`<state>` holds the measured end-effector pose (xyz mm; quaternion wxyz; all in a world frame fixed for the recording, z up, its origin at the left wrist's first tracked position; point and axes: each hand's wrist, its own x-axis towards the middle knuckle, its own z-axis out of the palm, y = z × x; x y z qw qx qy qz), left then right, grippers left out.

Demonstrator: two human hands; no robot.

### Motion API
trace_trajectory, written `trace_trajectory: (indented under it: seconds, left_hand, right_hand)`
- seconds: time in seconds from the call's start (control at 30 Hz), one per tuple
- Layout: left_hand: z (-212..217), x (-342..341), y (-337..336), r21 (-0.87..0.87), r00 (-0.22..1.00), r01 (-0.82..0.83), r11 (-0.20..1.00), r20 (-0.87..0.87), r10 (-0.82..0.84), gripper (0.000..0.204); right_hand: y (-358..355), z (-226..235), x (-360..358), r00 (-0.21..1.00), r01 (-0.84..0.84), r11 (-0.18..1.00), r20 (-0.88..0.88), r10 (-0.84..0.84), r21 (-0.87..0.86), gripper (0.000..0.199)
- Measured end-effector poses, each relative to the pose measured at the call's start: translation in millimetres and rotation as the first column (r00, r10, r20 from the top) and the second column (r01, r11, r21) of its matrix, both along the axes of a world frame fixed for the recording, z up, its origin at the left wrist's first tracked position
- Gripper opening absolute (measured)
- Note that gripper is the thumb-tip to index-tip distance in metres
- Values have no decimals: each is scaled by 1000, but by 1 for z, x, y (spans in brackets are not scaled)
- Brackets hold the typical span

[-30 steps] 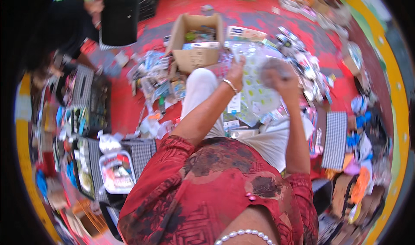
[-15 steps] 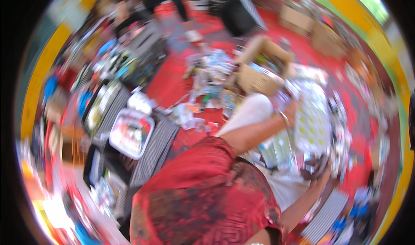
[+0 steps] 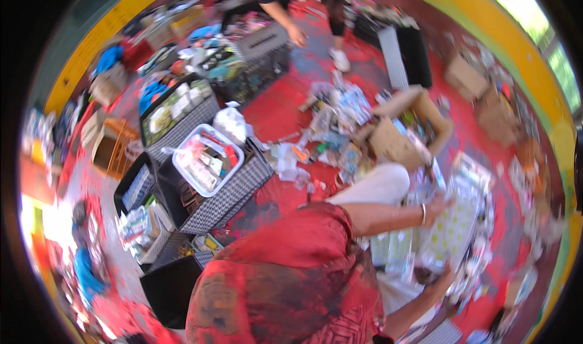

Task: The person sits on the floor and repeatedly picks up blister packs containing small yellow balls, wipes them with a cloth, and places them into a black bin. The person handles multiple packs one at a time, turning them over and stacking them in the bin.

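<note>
Two-handed handling of a clear plastic sheet, as seen from where I stand. Nearest, the person's white-trousered lap bears other clear packaging. The right hand is at the sheet's near end, just beside a small dark object; blur hides its fingers, so I cannot tell whether it grips either one. The left hand lies at the left edge of the clear sheet, which is patterned with yellow-green dots and lies beyond the lap; whether its fingers close on that edge is likewise unclear. The sheet looks thin and apt to buckle, so good handling would support it at two well-separated edges, keep it flat, and avoid pinching its middle. Loose packets crowd its right side; lifting it clear before turning it should prevent snagging. Farther off, an open cardboard box stands beside a heap of plastic scraps; its flap calls for some clearance. Farthest, a co-worker's hand hangs near a checked bin.
</note>
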<state>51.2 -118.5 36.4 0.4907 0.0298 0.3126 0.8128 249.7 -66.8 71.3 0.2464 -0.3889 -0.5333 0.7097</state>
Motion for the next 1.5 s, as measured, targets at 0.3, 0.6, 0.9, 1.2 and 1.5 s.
trace_trajectory:
  seconds: [0.3, 0.6, 0.9, 1.2, 1.5]
  left_hand:
    - [17, 36, -13, 108, 929, 366, 924, 20, -370, 71]
    - [27, 28, -12, 223, 935, 320, 921, 85, -346, 55]
    - [6, 3, -19, 288, 901, 335, 897, 180, -394, 36]
    - [17, 17, -19, 243, 912, 367, 898, 95, -399, 37]
    - [55, 4, -39, 329, 826, 531, 781, 9, -564, 58]
  right_hand:
    - [-59, 41, -30, 789, -416, 46, 386, -479, 908, 37]
    - [-79, 49, -49, 806, -446, -94, 354, -473, 890, 42]
    - [-41, 58, -9, 967, -168, 571, 246, -61, 803, 29]
    - [-25, 80, -48, 977, -152, 223, 181, -117, 963, 15]
    - [-3, 61, 42, 868, 330, 775, 149, -473, 538, 15]
